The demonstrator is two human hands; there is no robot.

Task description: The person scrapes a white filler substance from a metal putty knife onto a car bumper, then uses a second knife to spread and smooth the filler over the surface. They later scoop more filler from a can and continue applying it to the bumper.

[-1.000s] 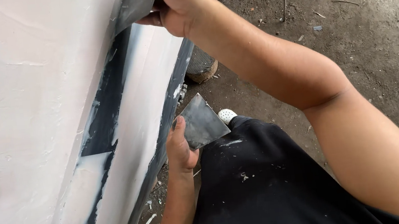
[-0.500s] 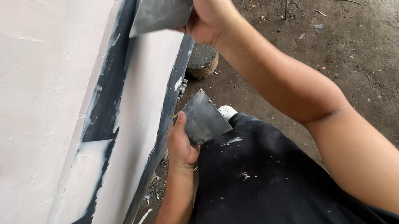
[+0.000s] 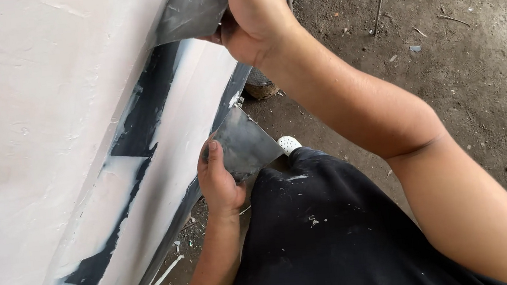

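While the right hand (image 3: 254, 12) gripped a metal scraper (image 3: 188, 13) flat against the white-filled panel (image 3: 30, 136), the left hand (image 3: 220, 181) clasped a second blade (image 3: 244, 146) beside it, above the dirt floor (image 3: 479, 59).

A broad panel (image 3: 42, 134) coated in off-white filler shows a jagged dark blue-grey stripe (image 3: 137, 130) running diagonally through it, with pale smears feathering the stripe's edges. The scraper (image 3: 188, 13) in the right hand (image 3: 254, 12) is dull silver-grey with a soft sheen; the second scraper (image 3: 244, 146) in the left hand (image 3: 220, 181) is darker grey, edged with whitish residue. Black trousers (image 3: 335, 241) carry small white flecks and a pale streak. A white shoe tip (image 3: 288, 143) shows against the brown, speckled dirt ground (image 3: 479, 59).
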